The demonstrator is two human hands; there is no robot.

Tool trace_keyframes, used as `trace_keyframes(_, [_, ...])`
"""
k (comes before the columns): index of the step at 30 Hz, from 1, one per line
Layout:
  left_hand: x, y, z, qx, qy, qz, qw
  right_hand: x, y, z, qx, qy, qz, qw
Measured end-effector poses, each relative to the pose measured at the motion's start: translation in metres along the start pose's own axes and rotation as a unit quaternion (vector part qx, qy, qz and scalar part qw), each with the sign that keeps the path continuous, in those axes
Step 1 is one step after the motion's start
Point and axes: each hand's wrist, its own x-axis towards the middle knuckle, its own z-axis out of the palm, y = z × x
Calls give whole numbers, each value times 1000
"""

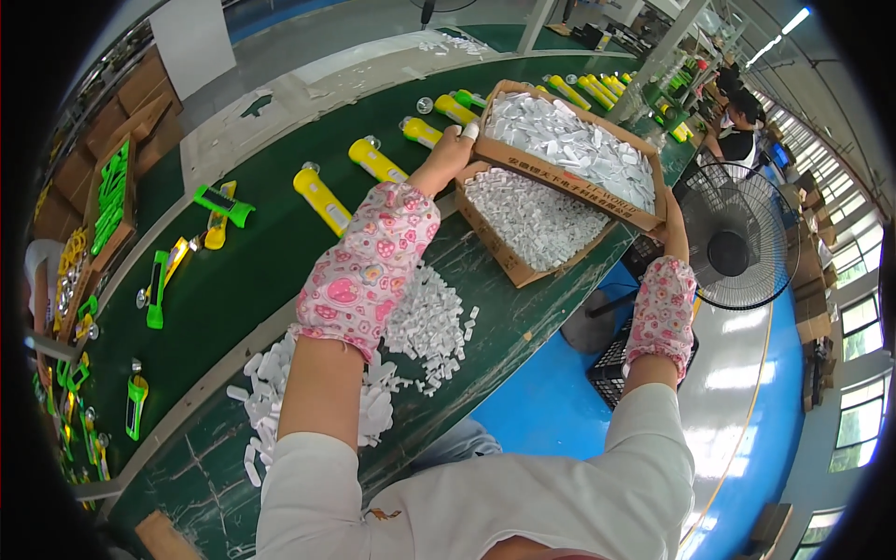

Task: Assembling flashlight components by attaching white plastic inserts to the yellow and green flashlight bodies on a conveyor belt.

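Observation:
A shallow cardboard box (pixel 569 177) full of flat white plastic pieces is gripped at its two ends. My left hand (pixel 446 161) clasps its left end, with a white cover on one fingertip. At the right end my right hand (pixel 674 230) closes round the corner, its fingers partly hidden. Directly below and nearer sits a second cardboard box (pixel 516 268) of small white pieces, partly covered by the upper one. Whether the two boxes touch I cannot tell. Beside my left forearm lie a heap of small white pieces (pixel 431 322) and a heap of larger white pieces (pixel 271 383).
Yellow flashlights (pixel 322 201) line the green conveyor belt beyond the bench. Green and yellow ones (pixel 157 289) lie farther left. A floor fan (pixel 726 252) stands to the right, near a black crate (pixel 611 364). Another person (pixel 737 131) sits at the far right.

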Motion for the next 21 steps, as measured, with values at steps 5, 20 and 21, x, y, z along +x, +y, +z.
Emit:
trace_keyframes(5, [-19,-15,-42,51,49,73,995,-15,18,47,-41,128,-87,987])
trace_keyframes(20, [-98,-42,47,60,121,69,988,-17,-13,32,-191,139,-92,967])
trace_keyframes(21, [-101,-46,51,61,135,81,986,-17,-11,33,-199,141,-84,966])
